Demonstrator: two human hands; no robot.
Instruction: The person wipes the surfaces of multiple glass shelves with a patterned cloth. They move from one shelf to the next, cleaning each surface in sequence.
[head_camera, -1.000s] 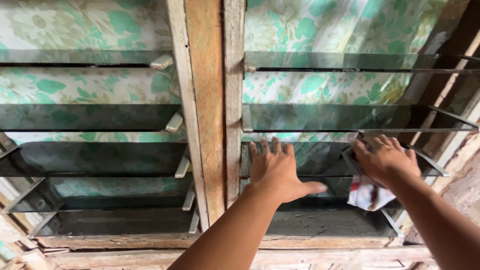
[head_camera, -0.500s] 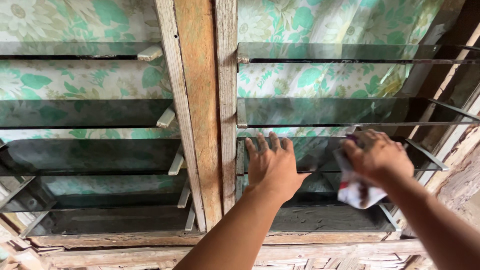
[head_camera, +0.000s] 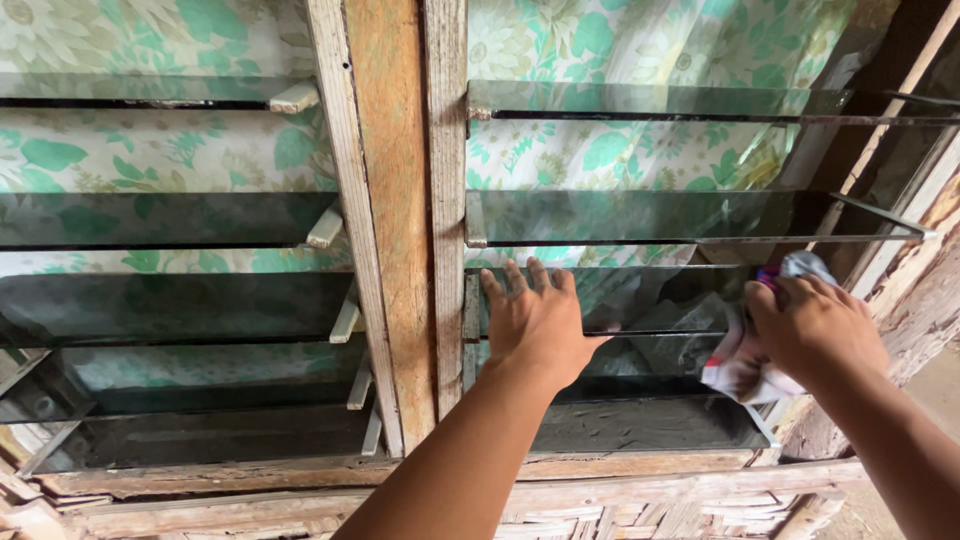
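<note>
Glass slats sit tilted in a weathered wooden window frame (head_camera: 395, 200), with a green flowered curtain (head_camera: 620, 150) hanging behind them. The left hand (head_camera: 535, 325) lies flat, fingers spread wide, on the left end of the third glass slat (head_camera: 640, 300) in the right-hand bay, close to the centre post, gripping nothing. The right hand (head_camera: 815, 330) is closed around a crumpled white and red cloth (head_camera: 740, 370), pressing it against the right end of that same slat. Below it, the bottom slat (head_camera: 640, 425) looks dusty.
</note>
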